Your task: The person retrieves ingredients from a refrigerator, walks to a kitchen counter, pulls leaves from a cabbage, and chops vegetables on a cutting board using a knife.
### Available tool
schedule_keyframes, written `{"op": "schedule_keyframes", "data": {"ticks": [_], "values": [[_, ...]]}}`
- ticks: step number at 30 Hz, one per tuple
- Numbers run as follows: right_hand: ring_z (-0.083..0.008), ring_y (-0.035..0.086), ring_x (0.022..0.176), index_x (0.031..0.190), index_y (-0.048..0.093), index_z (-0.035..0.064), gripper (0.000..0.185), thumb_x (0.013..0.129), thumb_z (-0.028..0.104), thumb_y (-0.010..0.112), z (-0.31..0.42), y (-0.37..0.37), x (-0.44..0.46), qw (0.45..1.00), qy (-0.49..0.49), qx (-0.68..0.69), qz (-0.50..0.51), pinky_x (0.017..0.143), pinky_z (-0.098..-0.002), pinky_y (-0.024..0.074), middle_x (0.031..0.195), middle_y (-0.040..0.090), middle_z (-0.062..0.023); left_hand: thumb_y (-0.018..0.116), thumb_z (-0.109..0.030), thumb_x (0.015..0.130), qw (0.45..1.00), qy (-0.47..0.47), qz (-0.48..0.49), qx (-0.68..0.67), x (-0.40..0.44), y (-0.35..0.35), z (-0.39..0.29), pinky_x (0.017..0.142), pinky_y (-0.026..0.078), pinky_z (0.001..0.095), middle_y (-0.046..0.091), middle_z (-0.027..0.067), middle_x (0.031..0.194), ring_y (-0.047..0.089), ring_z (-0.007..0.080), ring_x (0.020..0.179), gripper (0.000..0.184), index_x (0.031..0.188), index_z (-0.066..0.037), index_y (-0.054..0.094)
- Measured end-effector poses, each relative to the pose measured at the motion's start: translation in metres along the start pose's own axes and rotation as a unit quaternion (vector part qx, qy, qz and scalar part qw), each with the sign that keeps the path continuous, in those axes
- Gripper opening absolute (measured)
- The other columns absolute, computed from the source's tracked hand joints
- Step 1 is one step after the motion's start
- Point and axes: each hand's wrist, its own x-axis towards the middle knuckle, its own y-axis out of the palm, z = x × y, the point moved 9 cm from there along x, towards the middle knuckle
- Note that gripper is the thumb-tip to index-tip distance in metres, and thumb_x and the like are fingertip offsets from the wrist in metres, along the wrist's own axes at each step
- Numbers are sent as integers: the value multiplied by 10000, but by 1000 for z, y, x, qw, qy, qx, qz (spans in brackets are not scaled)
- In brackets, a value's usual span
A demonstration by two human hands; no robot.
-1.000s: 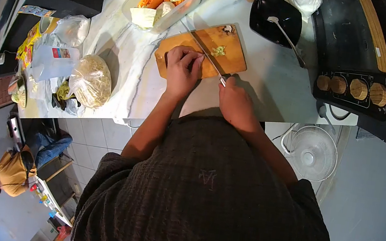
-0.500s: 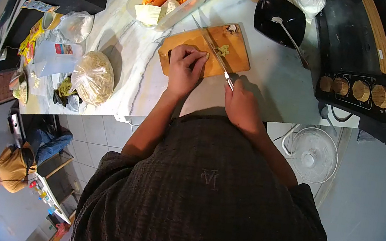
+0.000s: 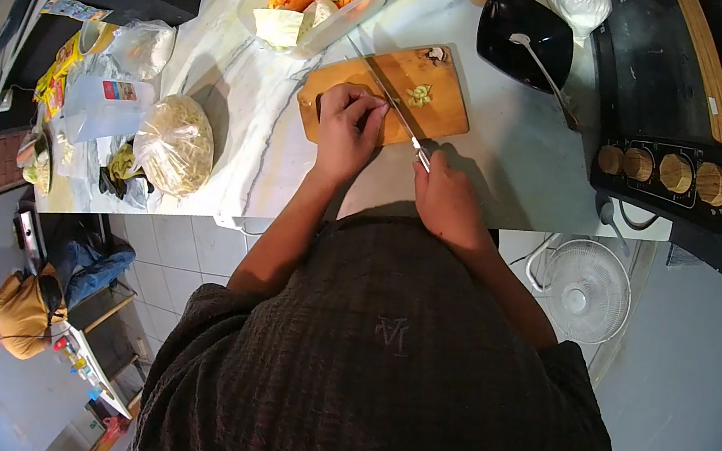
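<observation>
In the head view, a marble counter (image 3: 253,135) is carrying a wooden board (image 3: 448,115), where pale chopped bits (image 3: 419,95) are lying. The right hand (image 3: 451,200) is gripping a knife (image 3: 405,121) by its handle, the blade slanting over the board. The left hand (image 3: 348,135) is resting there, fingers bunching beside the blade; whether they hold anything is unclear. A tub (image 3: 369,12) of vegetables, a black bowl (image 3: 499,53) and an oven (image 3: 640,76) are standing around. Past the counter's near edge, a fan (image 3: 576,295) is standing near pale tiles (image 3: 176,245).
</observation>
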Motion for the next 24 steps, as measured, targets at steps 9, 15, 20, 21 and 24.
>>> {"op": "schedule_keyframes", "data": {"ticks": [9, 15, 20, 21, 24], "values": [[-504, 650, 805, 984, 478, -31, 245, 1009, 213, 493, 7, -2, 3, 999, -2, -40, -12, 690, -577, 512, 805, 647, -319, 750, -69, 801, 1000, -2, 3, -1, 0, 0, 0, 816, 428, 388, 601, 110, 918, 543, 295, 919, 75, 857, -25, 726], [-492, 657, 819, 998, 490, -18, 249, 1019, 230, 471, -10, 0, 0, 998, 24, -65, -12, 732, -576, 515, 822, 663, -286, 743, -62, 799, 1000, 4, -5, 22, 1, 1, -5, 821, 422, 397, 599, 101, 918, 540, 296, 915, 74, 862, -36, 716], [-494, 644, 767, 991, 488, -3, 267, 1011, 264, 490, -20, 1, -5, 998, 37, -57, -12, 690, -587, 503, 782, 654, -279, 740, -70, 800, 999, 3, -4, 35, -2, 1, -5, 825, 417, 402, 596, 94, 904, 538, 295, 908, 73, 864, -46, 716], [-504, 627, 713, 981, 477, 2, 275, 1002, 274, 511, -20, -2, -4, 998, 17, -52, -43, 643, -597, 488, 726, 637, -284, 738, -74, 804, 999, 5, -6, 31, -1, 1, -5, 824, 416, 401, 596, 94, 902, 537, 294, 910, 68, 863, -48, 716], [-502, 624, 706, 979, 487, 22, 261, 996, 279, 525, -20, -5, -5, 996, 16, -72, -45, 632, -596, 484, 726, 639, -273, 734, -80, 809, 1000, 10, -4, 24, 1, 0, -6, 826, 414, 402, 595, 93, 898, 537, 292, 913, 68, 869, -51, 719]]}}
